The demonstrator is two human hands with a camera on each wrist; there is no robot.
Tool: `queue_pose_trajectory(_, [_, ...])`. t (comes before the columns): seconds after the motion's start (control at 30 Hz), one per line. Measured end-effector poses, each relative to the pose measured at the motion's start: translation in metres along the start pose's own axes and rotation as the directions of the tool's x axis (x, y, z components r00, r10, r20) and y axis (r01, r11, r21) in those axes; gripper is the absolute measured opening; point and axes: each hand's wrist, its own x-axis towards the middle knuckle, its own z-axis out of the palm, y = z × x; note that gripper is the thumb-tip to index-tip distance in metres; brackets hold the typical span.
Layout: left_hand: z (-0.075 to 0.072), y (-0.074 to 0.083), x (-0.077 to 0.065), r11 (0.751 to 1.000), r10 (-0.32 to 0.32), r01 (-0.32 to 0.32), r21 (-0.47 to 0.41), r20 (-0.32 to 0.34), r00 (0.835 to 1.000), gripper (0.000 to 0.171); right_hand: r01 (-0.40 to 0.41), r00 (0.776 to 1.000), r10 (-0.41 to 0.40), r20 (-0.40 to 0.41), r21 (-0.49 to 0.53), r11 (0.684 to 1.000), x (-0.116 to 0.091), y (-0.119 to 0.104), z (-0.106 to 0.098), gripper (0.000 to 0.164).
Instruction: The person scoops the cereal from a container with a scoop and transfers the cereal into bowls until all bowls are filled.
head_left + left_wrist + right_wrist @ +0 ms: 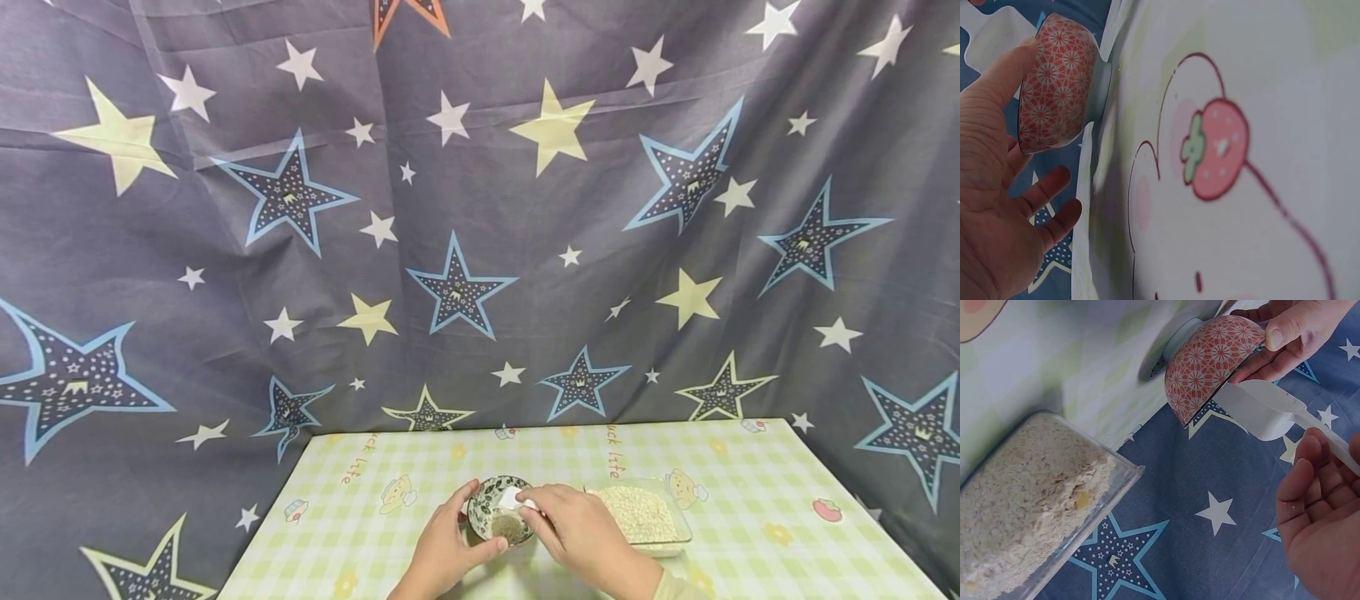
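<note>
A small bowl (482,498) stands on the table, with a leafy pattern inside and, in the right wrist view, a red flower pattern on its outer wall (1213,365). A grey-brown patch lies in its bottom; what it is, I cannot tell. My left hand (441,546) grips the bowl's side, thumb at the rim and fingers on the far side. The right hand (581,529) holds a white plastic scoop (1266,412) by its handle. The scoop's cup is tilted at the bowl's rim, its opening toward the inside.
To the right of the bowl sits a clear plastic box (660,546) filled with rolled oats (633,510). A green checked cloth (750,500) with cartoon prints covers the table. Behind it hangs a dark curtain (480,200) with stars.
</note>
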Motion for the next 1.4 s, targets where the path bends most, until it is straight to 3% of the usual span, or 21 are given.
queue_pose_trajectory(0.3, [0.0,0.0,0.0,1.0,-0.001,0.001,0.003,-0.007,1.0,0.097,-0.017,1.0,0.017,-0.004,0.018,1.0,0.0,0.0,0.0,0.012])
queue_pose_trajectory(0.57, [0.001,-0.002,0.002,1.0,-0.014,0.014,0.008,-0.006,1.0,0.098,-0.109,0.994,0.111,-0.018,0.089,0.99,-0.001,-0.001,-0.005,0.013])
queue_pose_trajectory(0.97, [0.003,-0.005,0.003,0.999,-0.019,0.02,0.027,-0.011,1.0,0.1,-0.178,0.982,0.186,-0.028,0.175,0.968,-0.001,0.003,-0.012,0.014])
queue_pose_trajectory(1.07, [0.003,-0.003,0.002,0.999,-0.023,0.024,0.035,-0.012,1.0,0.1,-0.259,0.965,0.263,0.017,0.253,0.932,0.001,0.006,-0.018,0.017])
queue_pose_trajectory(1.17, [0.002,-0.001,0.002,0.999,-0.015,0.016,0.04,-0.02,1.0,0.101,-0.362,0.93,0.361,0.066,0.323,0.874,0.001,0.011,-0.025,0.02])
queue_pose_trajectory(1.23, [0.003,-0.001,0.001,0.999,-0.003,0.004,0.046,-0.025,1.0,0.101,-0.431,0.899,0.428,0.094,0.364,0.825,0.001,0.014,-0.03,0.021])
queue_pose_trajectory(1.4, [0.001,0.002,0.001,0.998,0.019,-0.017,0.057,-0.029,0.999,0.101,-0.584,0.796,0.588,0.145,0.44,0.682,-0.002,0.026,-0.042,0.023])
